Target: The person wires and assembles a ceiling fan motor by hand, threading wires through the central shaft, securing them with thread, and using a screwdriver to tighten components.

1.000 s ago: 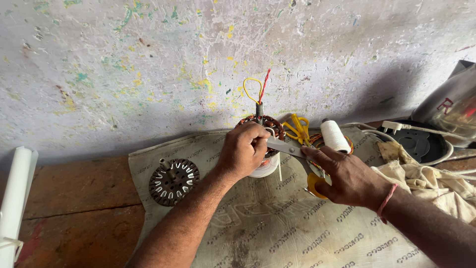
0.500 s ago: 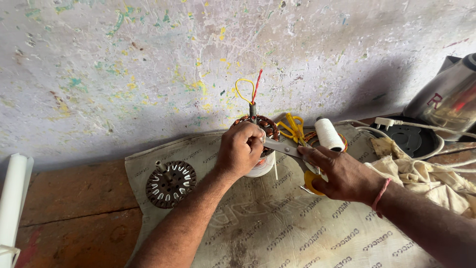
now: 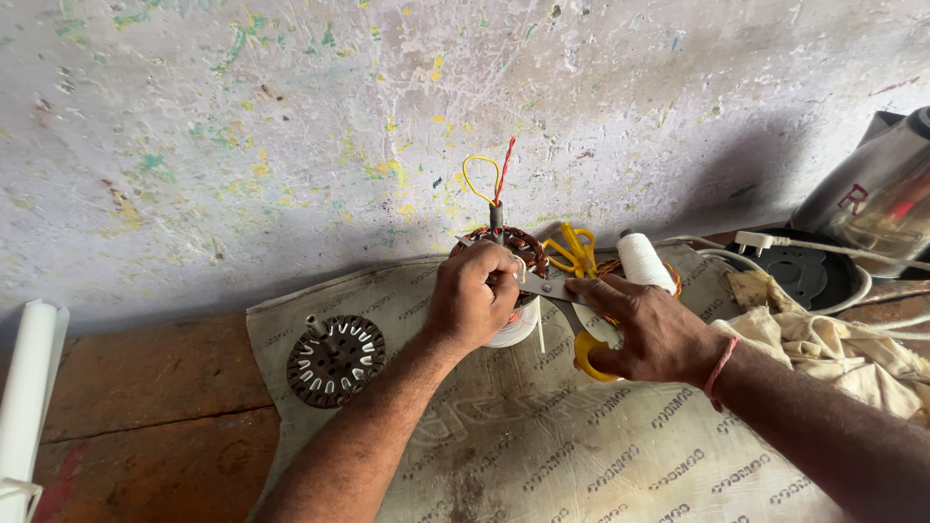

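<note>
The left hand (image 3: 472, 300) is curled over the stator (image 3: 509, 254), fingers wrapped down across its near edge and pressing on the copper windings. The stator stands on a white cup (image 3: 515, 327) (only the lower rim shows under the hand). From the stator's top rise a yellow wire loop (image 3: 475, 179) and a red wire (image 3: 504, 167), both upright against the wall (image 3: 291, 145).

The right hand (image 3: 651, 329) is closed around the yellow handles of the scissors (image 3: 567, 310), forefinger stretched along the blades. The blades reach left to the stator and meet it just by the left hand's fingertips; I cannot tell whether they are parted or closed there.

Just right of the stator lies a second pair of yellow scissors (image 3: 573, 250), and beyond it a white thread spool (image 3: 643, 260) stands upright. Left of the stator, well apart, a dark slotted rotor disc (image 3: 335, 359) lies flat. All of these sit on a printed sack (image 3: 542, 455) spread over a reddish floor (image 3: 145, 407).

Far right of the stator are a crumpled cloth (image 3: 833, 339), a black round base (image 3: 799, 276) with a white cable (image 3: 823, 247) across it, and a steel kettle (image 3: 872, 199). Far left of the stator, a white tube (image 3: 29, 387) leans at the frame's edge. A red thread band (image 3: 719, 371) circles the right wrist.
</note>
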